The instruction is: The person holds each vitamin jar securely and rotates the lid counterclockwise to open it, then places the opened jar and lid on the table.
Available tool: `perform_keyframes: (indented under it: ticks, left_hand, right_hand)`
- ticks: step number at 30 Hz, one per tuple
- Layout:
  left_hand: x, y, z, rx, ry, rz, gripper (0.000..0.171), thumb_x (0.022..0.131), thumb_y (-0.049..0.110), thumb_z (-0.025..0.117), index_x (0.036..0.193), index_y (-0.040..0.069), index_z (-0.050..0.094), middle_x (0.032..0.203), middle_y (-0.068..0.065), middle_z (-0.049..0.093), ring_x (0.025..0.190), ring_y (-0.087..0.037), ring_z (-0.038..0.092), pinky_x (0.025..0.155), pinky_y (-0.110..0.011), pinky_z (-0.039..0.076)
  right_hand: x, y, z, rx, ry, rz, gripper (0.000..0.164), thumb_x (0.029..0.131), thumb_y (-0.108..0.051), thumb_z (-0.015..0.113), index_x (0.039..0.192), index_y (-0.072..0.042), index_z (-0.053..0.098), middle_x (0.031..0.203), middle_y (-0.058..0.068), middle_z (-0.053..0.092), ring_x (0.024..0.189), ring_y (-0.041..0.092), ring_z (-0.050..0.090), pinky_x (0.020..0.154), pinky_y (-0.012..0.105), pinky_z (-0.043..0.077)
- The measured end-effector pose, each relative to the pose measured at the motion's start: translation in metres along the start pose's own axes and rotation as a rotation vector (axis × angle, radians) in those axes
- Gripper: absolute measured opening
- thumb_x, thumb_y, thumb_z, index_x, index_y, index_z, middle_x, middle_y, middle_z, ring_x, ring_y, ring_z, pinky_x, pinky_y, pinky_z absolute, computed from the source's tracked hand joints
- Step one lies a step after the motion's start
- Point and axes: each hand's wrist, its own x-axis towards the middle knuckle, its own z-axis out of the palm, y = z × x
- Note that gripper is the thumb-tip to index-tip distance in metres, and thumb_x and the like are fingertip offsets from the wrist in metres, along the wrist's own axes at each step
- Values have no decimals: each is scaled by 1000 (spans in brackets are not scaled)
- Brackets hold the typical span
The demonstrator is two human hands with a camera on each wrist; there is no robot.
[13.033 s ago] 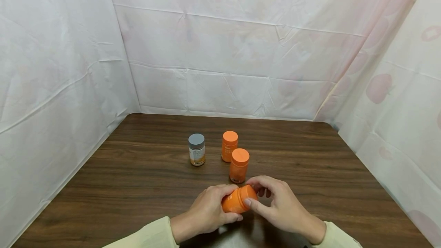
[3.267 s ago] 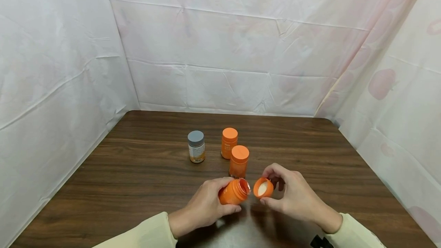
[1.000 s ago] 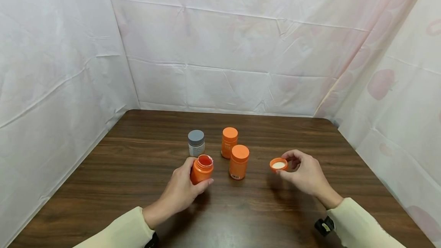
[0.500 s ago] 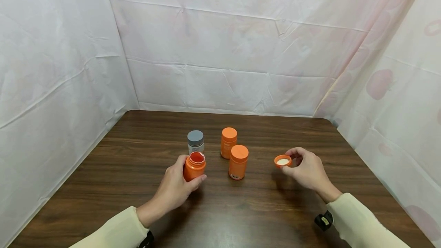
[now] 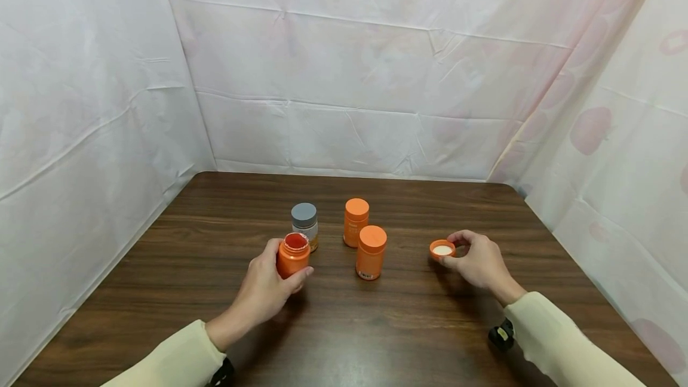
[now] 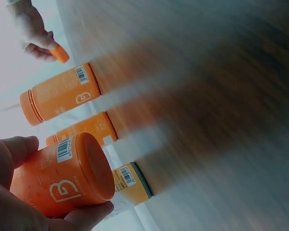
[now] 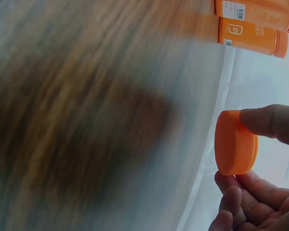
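My left hand [image 5: 263, 285] grips an uncapped orange supplement bottle [image 5: 292, 260] round its body, its mouth facing up and its inside reddish. The left wrist view shows the base of this bottle [image 6: 62, 180] lifted off the table. Well to the right, my right hand [image 5: 481, 263] pinches the orange lid [image 5: 442, 249] between thumb and fingers, its white lining upward. In the right wrist view the lid [image 7: 235, 143] hangs above the tabletop. Two capped orange bottles, a nearer one [image 5: 371, 254] and a farther one [image 5: 356, 224], stand upright between the hands.
A grey-capped bottle [image 5: 304, 220] stands just behind the held bottle, partly hidden by it. The dark wooden table [image 5: 344, 327] has white cloth [image 5: 344, 76] hanging behind it and at both sides.
The lid was on the bottle 13 s ago and off, close to its mouth, 3.3 s ago. Since then the bottle has moved left and the lid right; both moved only slightly in the last half second.
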Motion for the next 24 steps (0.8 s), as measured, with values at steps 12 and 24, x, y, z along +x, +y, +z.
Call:
perform_keyframes:
  ticks: [12,24]
  left_hand:
    - [5,-7,-6,22,28,-18,61,82,23,89,126,3,51,113,-15,68,98,-28,67,90,-48,55]
    - [13,-14,-13,31,42,-50,62,83,22,88,127,1,49,116,-20,66,101,-33,67,91,-52,54]
  right_hand:
    - [5,1,4,-29,-69,63,45,85,-27,85,117,-3,66,111,15,70,89,25,62,77,43,50]
    - [5,5,8,-27,-86,78,46,81,-18,87,116,-2,62,111,17,69,91,27,63,80,46,50]
